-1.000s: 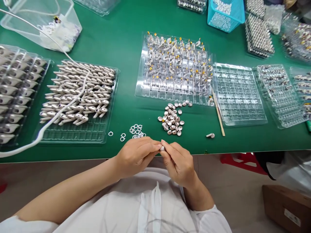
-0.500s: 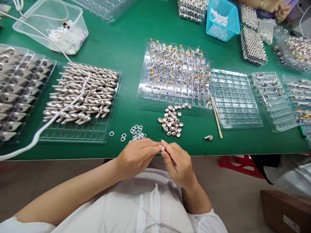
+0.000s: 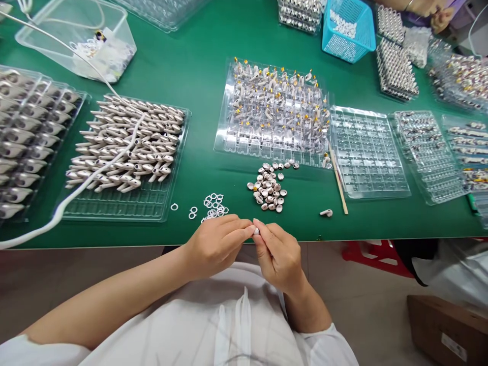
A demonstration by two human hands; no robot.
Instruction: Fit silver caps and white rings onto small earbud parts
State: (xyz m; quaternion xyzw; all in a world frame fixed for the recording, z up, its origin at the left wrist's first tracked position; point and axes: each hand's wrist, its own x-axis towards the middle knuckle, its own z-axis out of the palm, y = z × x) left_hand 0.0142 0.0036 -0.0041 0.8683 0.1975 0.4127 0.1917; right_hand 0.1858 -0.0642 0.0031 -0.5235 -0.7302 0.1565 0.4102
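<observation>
My left hand (image 3: 219, 245) and my right hand (image 3: 277, 254) meet at the table's near edge, fingertips pinched together on a small pale rounded part (image 3: 256, 231). Fingers cover most of that part, so its full shape is hidden. Just beyond my left hand lie several thin white rings (image 3: 214, 203). A heap of small beige-silver caps (image 3: 269, 187) sits straight ahead of my fingers. To the right, a single white earbud-like piece (image 3: 326, 213) rests on the green table (image 3: 198, 66).
Left are trays of silver stemmed shells (image 3: 125, 145), a white cable (image 3: 95, 175) crossing them, and a clear bin (image 3: 125, 30). Ahead stands a tray of parts with orange tabs (image 3: 274, 112). A wooden stick (image 3: 339, 185), clear tray (image 3: 371, 152) and blue basket (image 3: 348, 43) are right.
Between my fingertips the pale part has turned slightly, showing more white and less of a dark edge. Both hands stay in nearly the same place; the whole view has shifted slightly.
</observation>
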